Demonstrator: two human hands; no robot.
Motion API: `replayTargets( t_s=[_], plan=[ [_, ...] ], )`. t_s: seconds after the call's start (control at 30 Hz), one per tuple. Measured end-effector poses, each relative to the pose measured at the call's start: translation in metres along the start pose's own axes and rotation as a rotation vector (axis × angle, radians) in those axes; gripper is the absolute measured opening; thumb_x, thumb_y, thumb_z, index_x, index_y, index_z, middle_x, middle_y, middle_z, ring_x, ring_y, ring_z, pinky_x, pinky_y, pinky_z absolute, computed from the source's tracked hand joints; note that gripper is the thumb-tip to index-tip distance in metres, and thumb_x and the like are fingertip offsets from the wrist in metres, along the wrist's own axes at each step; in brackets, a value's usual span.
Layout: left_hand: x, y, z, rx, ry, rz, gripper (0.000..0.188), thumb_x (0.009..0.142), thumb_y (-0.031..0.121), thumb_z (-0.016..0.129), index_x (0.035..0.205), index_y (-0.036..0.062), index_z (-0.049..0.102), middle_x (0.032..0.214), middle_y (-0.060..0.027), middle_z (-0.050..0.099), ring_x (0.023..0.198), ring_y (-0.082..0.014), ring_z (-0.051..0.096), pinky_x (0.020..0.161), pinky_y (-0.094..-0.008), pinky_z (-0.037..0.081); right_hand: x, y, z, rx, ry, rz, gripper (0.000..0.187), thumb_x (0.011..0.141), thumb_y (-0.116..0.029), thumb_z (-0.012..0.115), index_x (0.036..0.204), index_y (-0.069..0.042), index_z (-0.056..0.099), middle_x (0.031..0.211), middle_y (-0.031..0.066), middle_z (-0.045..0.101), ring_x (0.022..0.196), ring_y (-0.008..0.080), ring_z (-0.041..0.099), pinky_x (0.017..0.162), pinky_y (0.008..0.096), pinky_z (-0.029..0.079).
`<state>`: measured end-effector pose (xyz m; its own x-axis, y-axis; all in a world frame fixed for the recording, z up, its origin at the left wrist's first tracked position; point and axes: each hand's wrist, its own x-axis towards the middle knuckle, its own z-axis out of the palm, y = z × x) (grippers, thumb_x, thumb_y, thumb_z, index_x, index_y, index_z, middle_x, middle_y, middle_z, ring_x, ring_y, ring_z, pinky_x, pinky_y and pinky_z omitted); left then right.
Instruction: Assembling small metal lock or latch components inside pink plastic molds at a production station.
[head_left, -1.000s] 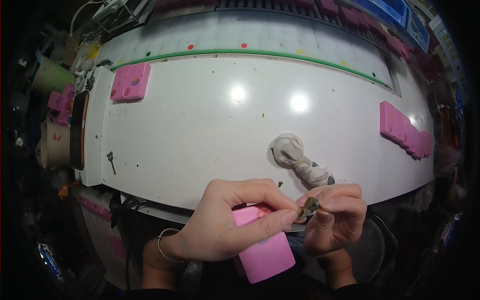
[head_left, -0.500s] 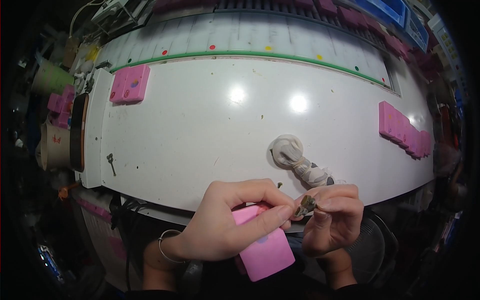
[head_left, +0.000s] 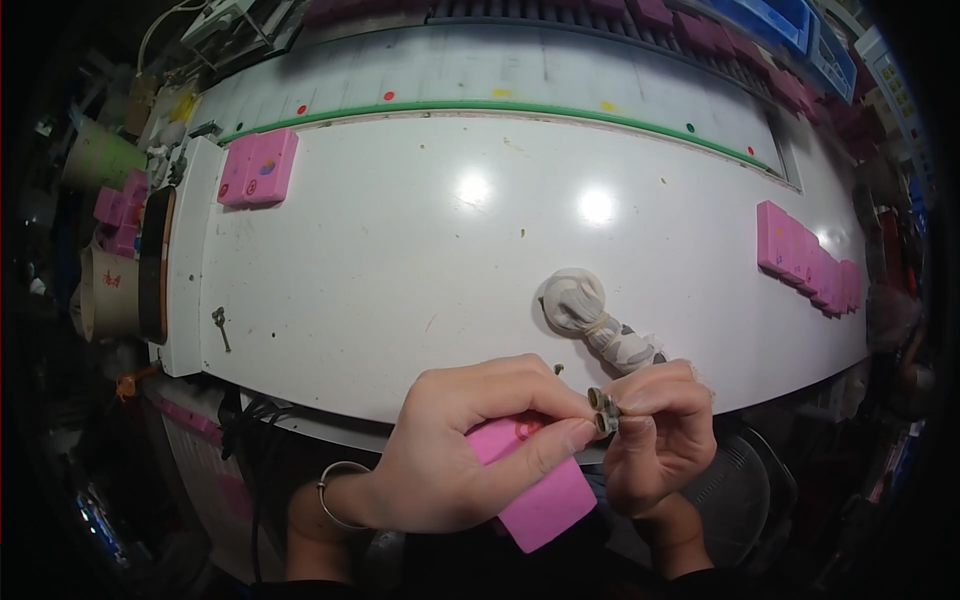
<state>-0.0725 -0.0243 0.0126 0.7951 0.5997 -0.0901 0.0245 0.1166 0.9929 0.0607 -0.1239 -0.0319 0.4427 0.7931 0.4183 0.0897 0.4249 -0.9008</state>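
Turned since the earlier frame, the part [head_left: 605, 410] shows two round ends facing left, one above the other, by the table's [head_left: 400, 260] near edge. Left hand [head_left: 470, 440] clamps a block [head_left: 550, 508], long axis slanting down-right; right hand [head_left: 665, 435] pinches the part. Beyond lies a bundle [head_left: 600, 323].

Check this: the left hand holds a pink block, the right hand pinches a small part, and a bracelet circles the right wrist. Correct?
Not quite: the head view shows the bracelet on the left wrist. The left hand holds the pink block; the right hand pinches the small part.
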Motion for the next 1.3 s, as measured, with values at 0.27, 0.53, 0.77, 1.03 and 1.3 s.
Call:
replayTargets(
  t_s=[0.27, 0.53, 0.77, 1.03, 1.3],
  plan=[
    [0.001, 0.001, 0.001, 0.050, 0.024, 0.032, 0.007, 0.077, 0.003, 0.064, 0.083, -0.0017, 0.062, 0.075, -0.0071, 0.059, 0.066, -0.0104, 0.053, 0.061, -0.0222, 0.043, 0.000, 0.000, 0.001, 0.021, 0.011, 0.011, 0.008, 0.086, 0.007, 0.047, 0.093, 0.008, 0.047, 0.088, 0.0189, 0.051, 0.062, 0.0161, 0.058, 0.055, 0.0245, 0.055],
    [0.004, 0.007, 0.003, 0.056, 0.037, -0.060, 0.008, 0.072, -0.004, 0.061, 0.079, -0.0035, 0.065, 0.077, -0.0097, 0.062, 0.071, -0.0126, 0.057, 0.067, -0.0236, 0.043, -0.001, 0.001, -0.002, -0.041, 0.014, 0.000, 0.009, 0.085, 0.008, 0.047, 0.094, 0.008, 0.047, 0.089, 0.0187, 0.050, 0.062, 0.0161, 0.058, 0.056, 0.0249, 0.055],
    [0.006, 0.006, 0.010, 0.014, 0.144, -0.030, 0.010, 0.071, -0.003, 0.065, 0.080, -0.0026, 0.065, 0.076, -0.0086, 0.061, 0.072, -0.0124, 0.057, 0.067, -0.0230, 0.043, 0.004, -0.005, -0.006, -0.296, -0.043, -0.123, 0.016, 0.082, 0.010, 0.052, 0.096, 0.005, 0.049, 0.089, 0.0172, 0.052, 0.067, 0.0170, 0.060, 0.058, 0.0243, 0.054],
    [0.007, 0.001, 0.008, 0.177, 0.159, 0.011, 0.011, 0.068, -0.003, 0.067, 0.079, -0.0013, 0.065, 0.076, -0.0081, 0.060, 0.069, -0.0118, 0.055, 0.065, -0.0223, 0.041, 0.000, -0.011, -0.008, -0.494, -0.043, -0.034, 0.032, 0.071, 0.009, 0.067, 0.101, 0.001, 0.057, 0.084, 0.0129, 0.062, 0.072, 0.0186, 0.062, 0.059, 0.0247, 0.052],
    [0.006, -0.006, 0.003, 0.241, 0.138, 0.060, 0.010, 0.068, -0.003, 0.066, 0.078, -0.0011, 0.064, 0.075, -0.0074, 0.060, 0.068, -0.0112, 0.053, 0.063, -0.0220, 0.040, 0.000, -0.017, -0.006, -0.573, -0.053, -0.011, 0.018, 0.072, 0.006, 0.067, 0.088, 0.001, 0.061, 0.066, 0.0103, 0.060, 0.055, 0.0192, 0.059, 0.052, 0.0251, 0.048]
  ],
)
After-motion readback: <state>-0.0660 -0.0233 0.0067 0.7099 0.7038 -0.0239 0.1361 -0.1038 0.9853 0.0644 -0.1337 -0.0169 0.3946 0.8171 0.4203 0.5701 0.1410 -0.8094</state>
